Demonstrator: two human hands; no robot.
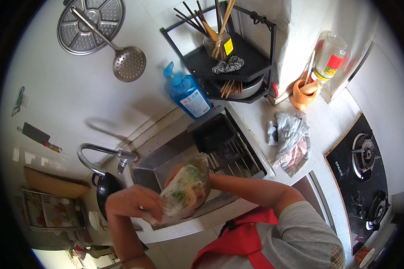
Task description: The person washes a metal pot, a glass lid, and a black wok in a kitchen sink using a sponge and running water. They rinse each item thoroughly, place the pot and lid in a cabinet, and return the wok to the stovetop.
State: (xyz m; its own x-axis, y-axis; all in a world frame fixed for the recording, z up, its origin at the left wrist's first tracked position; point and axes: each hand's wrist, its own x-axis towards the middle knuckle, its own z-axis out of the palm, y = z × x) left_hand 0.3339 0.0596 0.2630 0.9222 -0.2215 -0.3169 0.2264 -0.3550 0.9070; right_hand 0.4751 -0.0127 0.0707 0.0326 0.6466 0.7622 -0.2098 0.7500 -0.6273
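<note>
A clear plastic bag (pixel 188 188) with green and orange-brown contents, perhaps vegetables, is held over the front of the steel sink (pixel 158 171). My right hand (pixel 174 172) is wrapped around its far side; the bag hides most of that hand. At the bag's near left end, my left hand (pixel 136 201) has bent fingers on the thin plastic, slightly blurred. A black draining rack (pixel 235 151) lies across the right part of the sink, with a black tray (pixel 213 132) at its back. The chrome faucet (pixel 101 149) curves in from the left.
A blue pump bottle (pixel 188 95) stands behind the sink, near a black corner shelf (pixel 202 60) with a chopstick jar (pixel 219 45). Rightward are a crumpled plastic bag (pixel 291 141), a mortar (pixel 303 95) and a gas hob (pixel 360 171). A black wok (pixel 109 188) sits left.
</note>
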